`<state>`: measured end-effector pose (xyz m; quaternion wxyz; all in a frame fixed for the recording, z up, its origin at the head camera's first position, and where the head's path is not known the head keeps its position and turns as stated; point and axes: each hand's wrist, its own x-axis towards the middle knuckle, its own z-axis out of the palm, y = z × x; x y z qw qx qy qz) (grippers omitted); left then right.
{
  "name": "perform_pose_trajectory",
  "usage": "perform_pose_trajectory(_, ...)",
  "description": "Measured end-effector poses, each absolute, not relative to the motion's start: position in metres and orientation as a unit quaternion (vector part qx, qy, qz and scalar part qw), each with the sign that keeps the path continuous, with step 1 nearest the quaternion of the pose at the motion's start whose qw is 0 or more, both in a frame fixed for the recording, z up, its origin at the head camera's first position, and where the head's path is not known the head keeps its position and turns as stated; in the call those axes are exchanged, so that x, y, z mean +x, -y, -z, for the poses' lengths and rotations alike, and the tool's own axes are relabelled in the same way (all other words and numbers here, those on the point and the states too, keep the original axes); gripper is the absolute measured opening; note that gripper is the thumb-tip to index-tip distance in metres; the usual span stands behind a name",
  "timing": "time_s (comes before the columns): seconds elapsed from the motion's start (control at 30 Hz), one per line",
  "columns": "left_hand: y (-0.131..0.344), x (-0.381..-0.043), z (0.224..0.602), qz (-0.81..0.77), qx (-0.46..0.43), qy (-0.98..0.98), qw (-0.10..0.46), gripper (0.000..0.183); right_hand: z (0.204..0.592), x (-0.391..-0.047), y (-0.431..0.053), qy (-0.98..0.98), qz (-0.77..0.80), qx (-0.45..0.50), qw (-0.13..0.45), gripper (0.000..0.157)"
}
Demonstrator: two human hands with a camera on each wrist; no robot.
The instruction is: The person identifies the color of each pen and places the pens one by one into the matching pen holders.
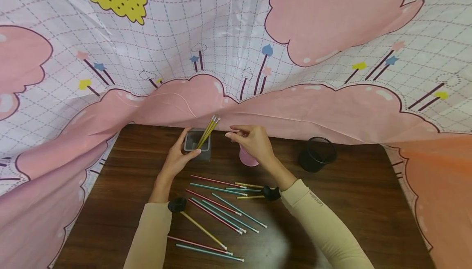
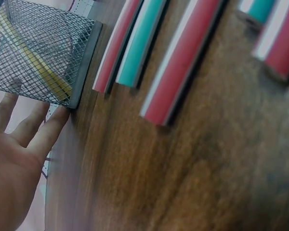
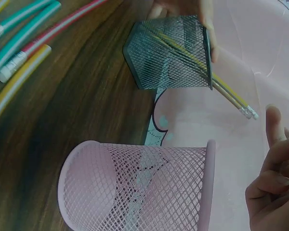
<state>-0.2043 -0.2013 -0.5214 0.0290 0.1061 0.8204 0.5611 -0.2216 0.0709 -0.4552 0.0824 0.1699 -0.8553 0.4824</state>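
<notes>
My left hand (image 1: 175, 158) holds a square dark mesh pencil cup (image 1: 205, 156) at the back of the table, thumb at its near rim and fingers along its left side. Yellow pencils (image 1: 208, 132) lean in it, eraser ends up and to the right. In the left wrist view, fingertips meet the mesh wall near the cup's base. My right hand (image 1: 256, 140) hovers above a round pink mesh cup (image 1: 248, 159), its fingers loosely bent with nothing between them. The right wrist view shows the pink cup standing upright, with mesh walls see-through and no pencils inside.
Several red, teal and yellow pencils (image 1: 225, 213) lie scattered on the dark wooden table (image 1: 350, 203) between my forearms. A round black mesh cup (image 1: 313, 162) stands at the back right. A printed pink curtain (image 1: 295, 121) hangs right behind the table's far edge.
</notes>
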Motion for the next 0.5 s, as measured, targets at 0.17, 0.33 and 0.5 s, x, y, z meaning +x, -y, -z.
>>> perform_pose_trajectory(0.17,0.201,-0.206,0.522,-0.555,0.108,-0.825,0.028,0.080,0.453,-0.215,-0.072,0.860,-0.463,0.183,0.108,0.039)
perform_pose_trajectory(0.33,0.201,-0.205,0.521,-0.555,0.111,-0.824,0.023,0.080,0.450,-0.207,-0.072,0.853,-0.468,0.200,0.113,0.036)
perform_pose_trajectory(0.5,0.202,-0.206,0.526,-0.562,0.108,-0.820,0.026,0.080,0.449,-0.198,-0.075,0.852,-0.471,0.200,0.114,0.034)
